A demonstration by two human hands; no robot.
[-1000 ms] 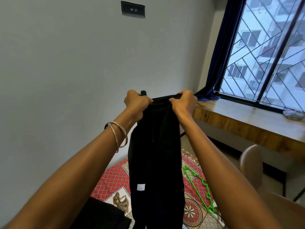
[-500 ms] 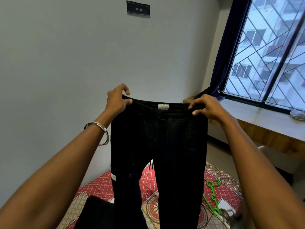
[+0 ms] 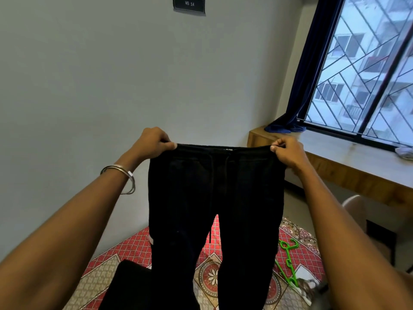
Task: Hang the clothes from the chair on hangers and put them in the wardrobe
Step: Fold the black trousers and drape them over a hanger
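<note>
Since the earlier frame I had turned the black trousers (image 3: 214, 198) round, drawstring now facing me, label gone. My left hand (image 3: 152, 142) and right hand (image 3: 288, 152) each pinched a waistband corner, holding them spread in the air above the patterned bedcover (image 3: 134, 249). I judged this the straightening step; next they needed folding over the green hanger (image 3: 287, 262) lying there.

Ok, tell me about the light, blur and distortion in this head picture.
Head view: daylight from the window at right washes out the buildings outside; the black trousers are so dark that little more than the drawstring shows; the wide lens bends the wall sign and stretches both forearms; the window grille looks slightly smeared, while the left hand and right hand stay fairly sharp.
</note>
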